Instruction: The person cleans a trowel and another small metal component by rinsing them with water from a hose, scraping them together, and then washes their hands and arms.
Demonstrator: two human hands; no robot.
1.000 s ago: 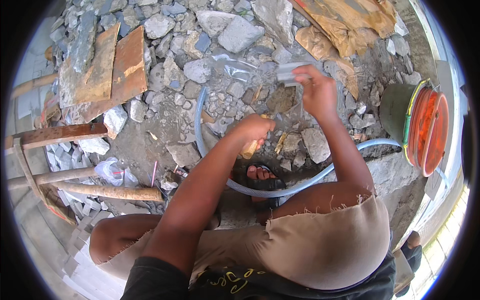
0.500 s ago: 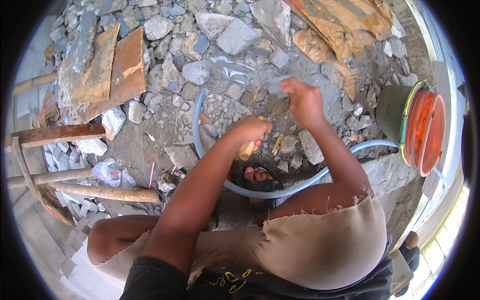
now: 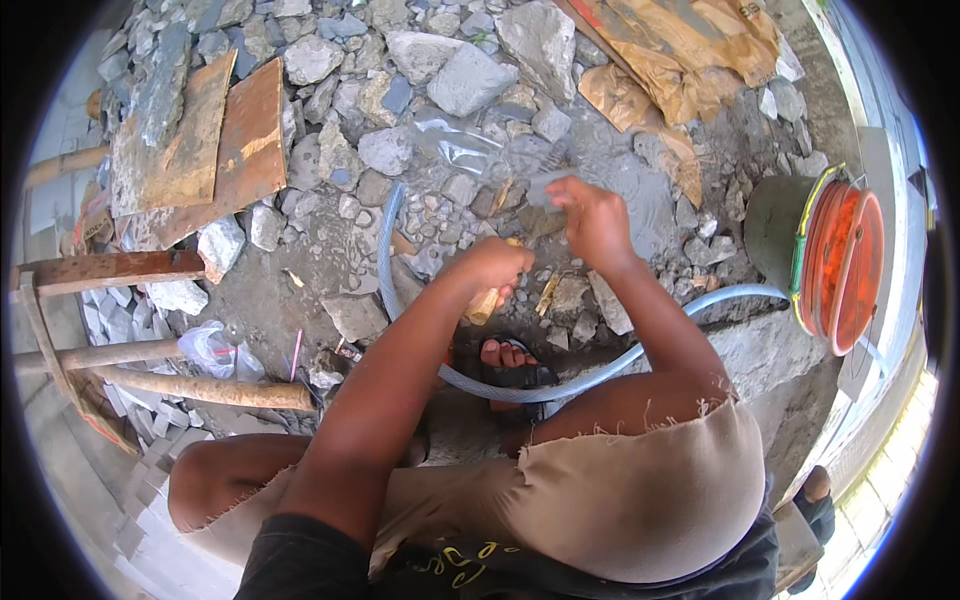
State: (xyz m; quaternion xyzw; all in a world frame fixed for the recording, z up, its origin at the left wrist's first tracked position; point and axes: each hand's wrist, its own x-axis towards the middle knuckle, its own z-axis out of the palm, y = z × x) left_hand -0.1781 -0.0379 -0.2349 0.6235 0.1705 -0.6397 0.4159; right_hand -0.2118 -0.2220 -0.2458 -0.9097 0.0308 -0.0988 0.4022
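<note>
My left hand is closed round a short, pale wooden handle, low over the wet, muddy ground. Its lower end sticks out below the fist, and whatever it joins is hidden. To the right and a little farther off, my right hand is raised with bent fingers pinched on a small grey flat piece. That piece is blurred, and its kind cannot be made out. Stones lie around and beneath both hands. A clear plastic piece lies on the rubble beyond them.
A pale blue hose curves round my sandalled foot toward a dark bucket with an orange reel-like top. Broken rocks and brown paper lie beyond. Boards and wooden poles are at left.
My right hand has come slightly lower and nearer my left hand, its grey piece blurred in both frames. My left hand keeps its grip on the wooden handle. The whole view has shifted slightly.
</note>
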